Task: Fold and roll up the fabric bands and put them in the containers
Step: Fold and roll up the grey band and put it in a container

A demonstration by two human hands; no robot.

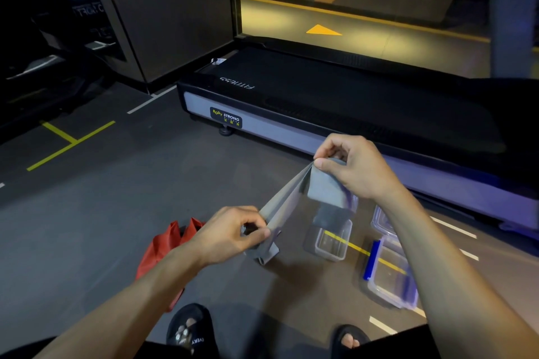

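A grey fabric band [287, 198] stretches in the air between both hands. My left hand [233, 232] pinches its lower end, where a short folded piece hangs below the fingers. My right hand [354, 165] pinches the upper end, and a folded flap drops from it. A red fabric band [163, 248] lies crumpled on the floor behind my left forearm. On the floor below the grey band stands a small clear container [331, 245]. To its right sits a larger clear container with blue clips [390, 277], partly hidden by my right forearm.
A black treadmill [335, 102] runs along the floor just beyond my hands. My sandalled feet [189, 329] are at the bottom edge. Yellow and white lines mark the dark floor, and a dark wall panel rises at the left.
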